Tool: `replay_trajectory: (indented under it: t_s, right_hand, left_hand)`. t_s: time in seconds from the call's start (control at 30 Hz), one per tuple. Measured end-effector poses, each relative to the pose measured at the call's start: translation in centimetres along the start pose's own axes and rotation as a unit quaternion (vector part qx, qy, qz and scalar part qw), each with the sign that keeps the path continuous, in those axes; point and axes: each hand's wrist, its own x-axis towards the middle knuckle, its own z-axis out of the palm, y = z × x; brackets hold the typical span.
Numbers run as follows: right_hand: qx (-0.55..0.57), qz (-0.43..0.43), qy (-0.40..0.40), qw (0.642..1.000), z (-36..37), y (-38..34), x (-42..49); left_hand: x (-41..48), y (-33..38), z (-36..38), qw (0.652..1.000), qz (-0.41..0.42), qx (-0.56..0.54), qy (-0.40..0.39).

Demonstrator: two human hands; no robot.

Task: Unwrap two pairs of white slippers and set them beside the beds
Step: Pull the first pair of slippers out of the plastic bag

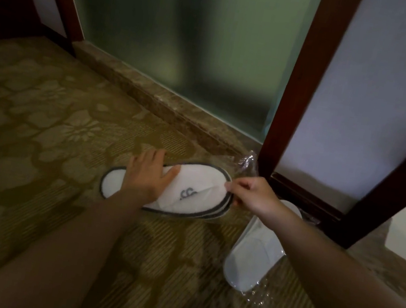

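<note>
A stacked pair of white slippers (pixel 198 193) with dark trim and a small logo lies on the patterned carpet. My left hand (pixel 147 175) rests flat on the slippers' middle, fingers spread. My right hand (pixel 249 192) pinches the toe edge of the top slipper. A crumpled clear plastic wrapper (pixel 249 161) lies just behind the toe end, by the door frame. A second pair of white slippers (pixel 257 254), still inside clear plastic, lies on the carpet to the right, partly under my right forearm.
A frosted glass panel (pixel 188 43) on a brown stone sill (pixel 167 104) stands behind the slippers. A dark wooden door frame (pixel 304 85) rises at the right, with a pale wall panel (pixel 382 103) beside it. Patterned carpet (pixel 40 126) spreads to the left.
</note>
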Motion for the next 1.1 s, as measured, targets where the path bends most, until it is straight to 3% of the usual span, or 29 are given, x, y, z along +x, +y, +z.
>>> replay_trajectory:
  t_s: [0.13, 0.27, 0.37, 0.43, 0.5, 0.57, 0.77, 0.9, 1.03, 1.1]
  right_hand:
    - [0.068, 0.034, 0.084, 0.994, -0.7, 0.5, 0.1]
    - [0.119, 0.057, 0.121, 0.984, -0.9, 0.7, -0.2]
    - [0.153, 0.08, 0.098, 0.98, -0.8, 1.0, -0.2]
    - [0.173, 0.091, 0.076, 0.978, -0.6, 1.4, -0.1]
    - [0.185, 0.101, 0.053, 0.976, -0.4, 1.8, 0.0]
    - [0.19, 0.106, 0.038, 0.975, -0.2, 2.1, 0.1]
    - [0.187, 0.118, 0.066, 0.973, -0.6, 2.0, 0.5]
    - [0.186, 0.145, 0.094, 0.967, -1.2, 2.4, 0.5]
    - [0.226, 0.152, 0.065, 0.96, -1.7, 2.4, 0.3]
    - [0.229, 0.154, 0.044, 0.96, -1.8, 2.6, 0.7]
  left_hand:
    - [0.4, 0.1, 0.0, 0.98, -0.144, -0.123, 0.055]
    - [1.2, -1.0, 0.3, 0.905, -0.279, -0.305, 0.102]
    - [1.8, -2.6, 1.8, 0.812, -0.359, -0.455, 0.069]
    - [1.2, -2.6, 1.7, 0.711, -0.393, -0.583, 0.011]
    - [0.8, -1.7, 0.9, 0.637, -0.354, -0.684, -0.04]
    - [1.1, -1.2, 0.8, 0.593, -0.311, -0.743, -0.02]
    - [1.7, -1.7, -0.1, 0.586, -0.361, -0.717, 0.113]
    - [1.6, -3.2, 0.1, 0.602, -0.377, -0.696, 0.102]
    - [2.0, -2.9, 0.2, 0.623, -0.369, -0.685, 0.08]
    - [2.4, -2.2, -0.3, 0.608, -0.369, -0.699, 0.073]
